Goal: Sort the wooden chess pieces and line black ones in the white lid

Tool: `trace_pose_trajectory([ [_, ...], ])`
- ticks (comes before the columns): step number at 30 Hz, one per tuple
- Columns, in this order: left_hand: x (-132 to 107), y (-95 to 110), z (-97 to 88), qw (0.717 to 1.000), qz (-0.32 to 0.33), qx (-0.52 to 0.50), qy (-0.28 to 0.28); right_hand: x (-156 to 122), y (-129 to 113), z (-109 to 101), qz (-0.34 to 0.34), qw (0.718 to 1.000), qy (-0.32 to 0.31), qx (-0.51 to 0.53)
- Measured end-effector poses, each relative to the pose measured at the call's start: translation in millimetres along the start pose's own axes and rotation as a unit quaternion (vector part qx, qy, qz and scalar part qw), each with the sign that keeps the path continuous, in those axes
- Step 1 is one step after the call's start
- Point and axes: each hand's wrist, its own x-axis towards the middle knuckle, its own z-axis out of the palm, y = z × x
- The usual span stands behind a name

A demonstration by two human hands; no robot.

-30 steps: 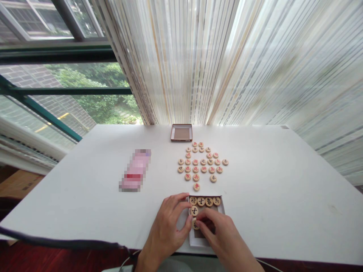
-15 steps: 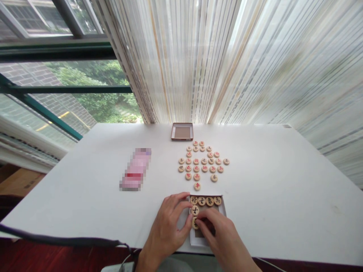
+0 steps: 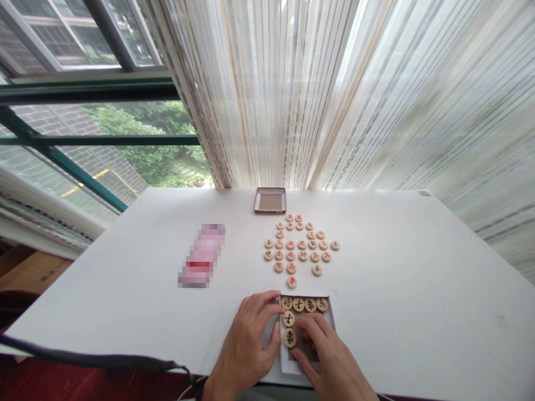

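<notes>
A shallow white-walled box (image 3: 331,318) lies at the table's near edge. Along its far wall stands a row of wooden xiangqi pieces with black characters, among them a horse piece (image 3: 321,304). Down the left side are an advisor piece (image 3: 288,319) and, below it, an elephant piece (image 3: 290,338). My left hand (image 3: 253,331) rests against the box's left wall, fingers apart, its index fingertip close to the advisor piece. Over the box's right part my right hand (image 3: 326,348) is open beside the elephant piece, thumb and fingers spread; nothing shows between them.
Several xiangqi pieces, red and black, lie loosely in rows beyond the box, the nearest a red chariot (image 3: 291,282). A box lid (image 3: 271,201) sits at the far edge. A blurred pink item (image 3: 203,256) lies left on the white table (image 3: 137,289).
My right hand has let go of the elephant piece and drawn slightly right, its fingers parting. The left hand keeps its place at the box. The view has tilted up slightly.
</notes>
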Motion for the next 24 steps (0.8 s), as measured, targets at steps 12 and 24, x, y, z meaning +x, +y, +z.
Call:
trace_pose_trajectory([
  [12, -0.8, -0.5, 1.4, 1.0, -0.004, -0.002, -0.003, 3.0, -1.5, 4.9, -0.005, 1.0, -0.015, -0.011],
  [24, 0.7, -1.0, 1.6, 1.0, 0.003, 0.006, 0.008, 2.1, 1.8, 4.6, -0.008, 1.0, 0.01, 0.006],
])
